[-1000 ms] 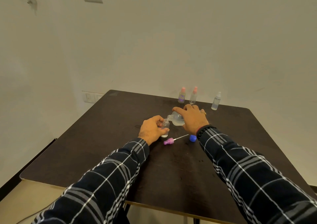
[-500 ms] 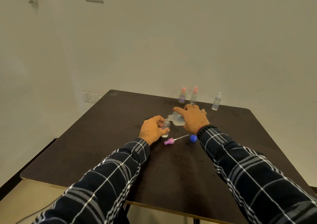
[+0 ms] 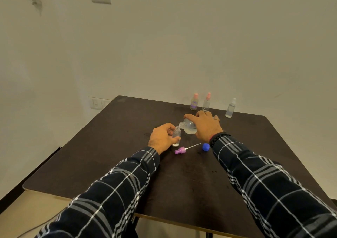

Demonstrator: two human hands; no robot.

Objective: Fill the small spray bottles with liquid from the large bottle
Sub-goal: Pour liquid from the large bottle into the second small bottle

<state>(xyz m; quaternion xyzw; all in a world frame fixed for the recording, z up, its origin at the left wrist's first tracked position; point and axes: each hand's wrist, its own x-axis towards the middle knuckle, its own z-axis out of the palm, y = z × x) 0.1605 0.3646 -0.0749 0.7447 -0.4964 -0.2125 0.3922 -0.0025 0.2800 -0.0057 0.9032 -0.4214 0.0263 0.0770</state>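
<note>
small bottle (image 3: pixel 176 135): open, is held upright on counter (image 3: pixel 118 146) | large bottle (image 3: pixel 188 128): uncapped, is tipped, mouth at its neck | three capped spray bottles (image 3: pixel 194 103) (image 3: pixel 206 104) (image 3: pixel 230 108): are stood at far edge

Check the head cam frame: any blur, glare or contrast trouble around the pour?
Head view: soft, even light, with no hard glare on the dark table. Head view: the left hand and right hand are sharp, with no motion blur. Head view: the clear small bottle and large bottle are low-contrast, so any stream is unreadable.
</note>
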